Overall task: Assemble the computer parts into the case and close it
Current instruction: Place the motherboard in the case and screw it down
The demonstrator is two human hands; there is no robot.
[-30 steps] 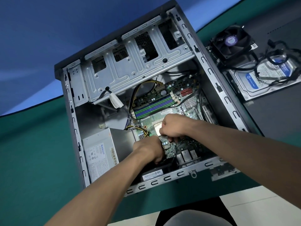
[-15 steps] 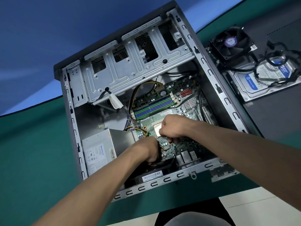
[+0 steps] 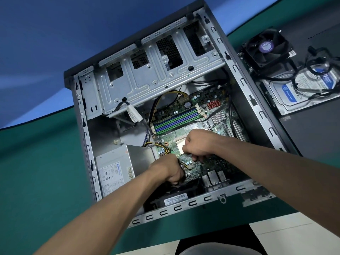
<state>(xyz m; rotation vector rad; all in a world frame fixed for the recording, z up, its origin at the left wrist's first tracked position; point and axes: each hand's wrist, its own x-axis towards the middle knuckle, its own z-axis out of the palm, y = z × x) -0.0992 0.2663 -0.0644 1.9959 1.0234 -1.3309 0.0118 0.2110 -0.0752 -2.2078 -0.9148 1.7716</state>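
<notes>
The open computer case (image 3: 92, 137) lies on its side on the green table. Inside, the green motherboard (image 3: 185, 111) shows its memory slots and the bare processor (image 3: 179, 146). My left hand (image 3: 170, 171) is low in the case by the power supply (image 3: 116, 172), fingers curled round the yellow and black power cable (image 3: 184, 165). My right hand (image 3: 197, 145) is fisted just right of the processor, pinching something small at the board; what it pinches is hidden. A cooler fan (image 3: 266, 47) and a hard drive (image 3: 301, 92) lie outside the case, right.
Black cables (image 3: 312, 70) loop over the hard drive on a dark panel (image 3: 312, 140) beside the case. The metal drive cage (image 3: 156, 78) fills the far end of the case. A black rear fan with a barcode label (image 3: 175, 199) sits under my left wrist.
My left hand has slid a little deeper toward the rear of the case with the cable. My right hand has barely moved.
</notes>
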